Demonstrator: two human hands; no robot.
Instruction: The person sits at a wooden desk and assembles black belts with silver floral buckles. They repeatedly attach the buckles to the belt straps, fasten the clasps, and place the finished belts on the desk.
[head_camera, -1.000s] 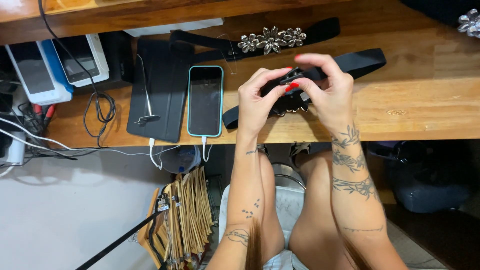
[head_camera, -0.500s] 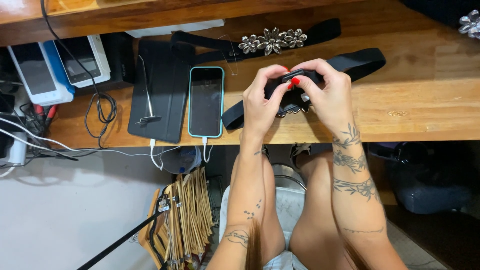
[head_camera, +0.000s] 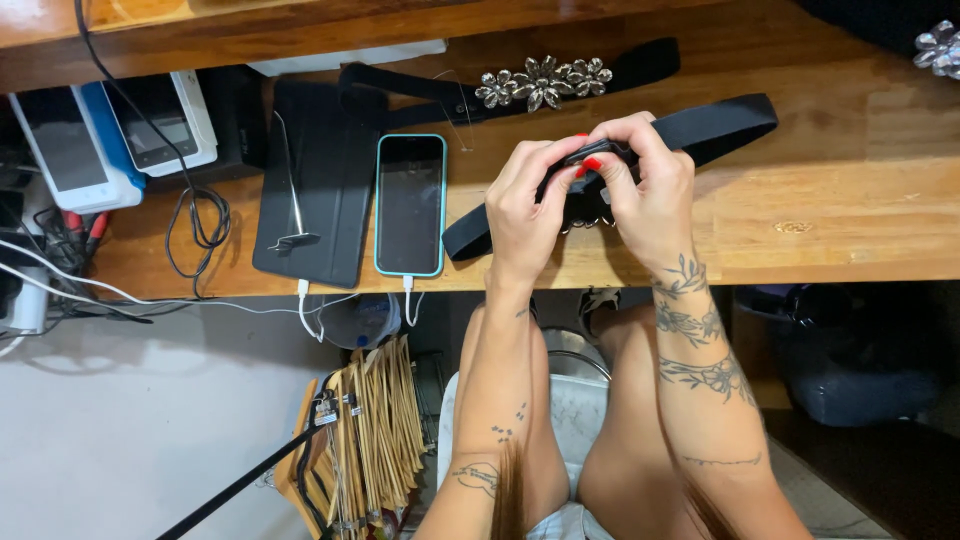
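While both hands meet over the middle of the desk (head_camera: 850, 220), they pinch the same stretch of a black belt (head_camera: 720, 125). Left hand (head_camera: 525, 205) grips it from the left side, fingers curled over the top, red nails showing. Right hand (head_camera: 645, 195) closes on it from the right, thumb and fingertips pressed at the same spot. A small metal piece shows just under the hands; too hidden to tell its form. The belt runs from the near left, under the hands, to the far right, its ends lying flat on the wood.

Farther back lies a second black belt (head_camera: 400, 95), bearing a row of silver flower-shaped ornaments (head_camera: 545, 82), well apart from the hands. Just left of the left hand sits a phone (head_camera: 410, 205) in a light blue case, screen dark, a white cable at its near end. Left again, a black tablet case (head_camera: 320, 175) with a thin metal tool on top. At the far left edge, two small card terminals (head_camera: 100, 135) and a tangle of cables.

Below the desk edge, near the person's knees, a bundle of wooden hangers (head_camera: 375, 430) stands on the floor. Another jewelled ornament (head_camera: 940, 45) is at the far right corner, cut off by the frame.
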